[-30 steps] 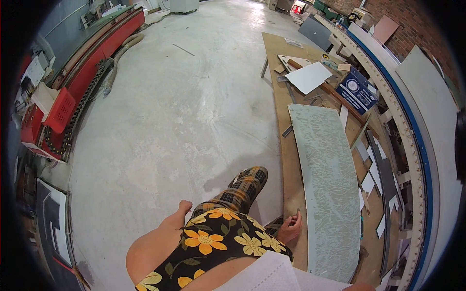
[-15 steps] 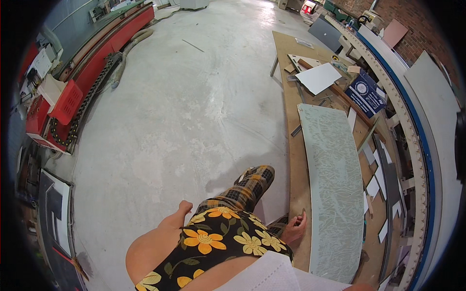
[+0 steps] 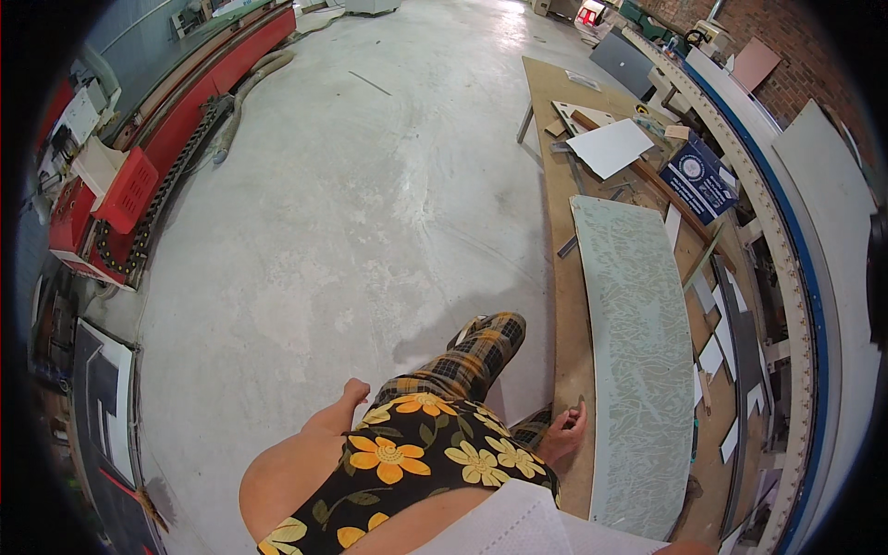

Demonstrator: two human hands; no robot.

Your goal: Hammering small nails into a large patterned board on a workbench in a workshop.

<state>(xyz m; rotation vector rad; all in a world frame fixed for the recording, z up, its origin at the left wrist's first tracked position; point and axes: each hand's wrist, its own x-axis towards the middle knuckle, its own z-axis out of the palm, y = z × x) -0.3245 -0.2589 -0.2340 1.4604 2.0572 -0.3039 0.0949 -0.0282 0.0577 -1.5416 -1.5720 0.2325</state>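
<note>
My left hand (image 3: 355, 389) hangs over the concrete floor beside my plaid trousers, its fingers curled in; nothing shows in it. On the other side, my right hand (image 3: 564, 435) is at the near left edge of a brown workbench (image 3: 572, 370). Its fingers are bent together, and a small dark bit shows at the fingertips, too small to name. Just right of that hand lies a long pale green panel (image 3: 638, 361) with a branching pattern. The hand and the panel's edge look close but apart.
Farther along the bench lie a white sheet (image 3: 609, 148), a blue box (image 3: 698, 178) and several offcuts (image 3: 710, 355). A long machine rail (image 3: 786, 213) curves along the right. At the left stands a red machine (image 3: 128, 190) with a cable chain and hose (image 3: 242, 97) on the floor.
The view has shifted very slightly, and the bench and panel sit a few pixels farther right. Both hands keep nearly the same place and pose.
</note>
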